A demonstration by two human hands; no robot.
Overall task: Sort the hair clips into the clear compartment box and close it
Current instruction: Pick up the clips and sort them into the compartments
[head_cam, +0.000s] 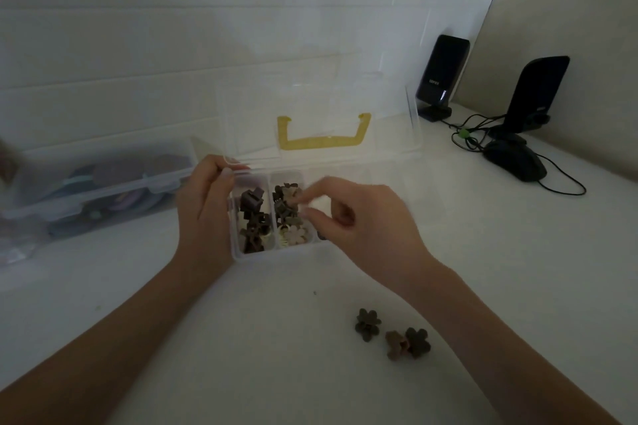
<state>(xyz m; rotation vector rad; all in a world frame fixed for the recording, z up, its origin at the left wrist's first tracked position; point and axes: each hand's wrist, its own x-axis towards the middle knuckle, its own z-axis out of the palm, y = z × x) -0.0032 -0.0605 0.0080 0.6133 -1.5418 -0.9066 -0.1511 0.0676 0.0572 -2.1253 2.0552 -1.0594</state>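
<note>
A clear compartment box (272,254) sits on a white table (262,338) with its lid (317,121) standing open behind it, a yellow handle (322,141) showing through the plastic. The left hand (203,214) grips the box's left end — fingers curled over the upper left corner, palm against the side wall. The right hand (359,217) hovers over the second compartment from the left, thumb and forefinger brought together in a pinch; the view is dim and blurred there, so it is hard to tell whether a clip sits between the fingertips or they merely touch the heap below.

Two compartments hold flower-shaped hair clips: dark brown clips (253,221) in the leftmost, mixed brown and pale pink clips (288,214) in the next (the compartments further right are hidden by the hand).

Three loose clips lie on the table near the right forearm — one dark clip (367,324) alone, and a lighter brown clip (397,343) touching another dark clip (417,342).

To the left, a second clear box (103,183) holds soft-coloured items. At the far right stand two black speakers (440,74) and a black mouse (516,160) with cables.
</note>
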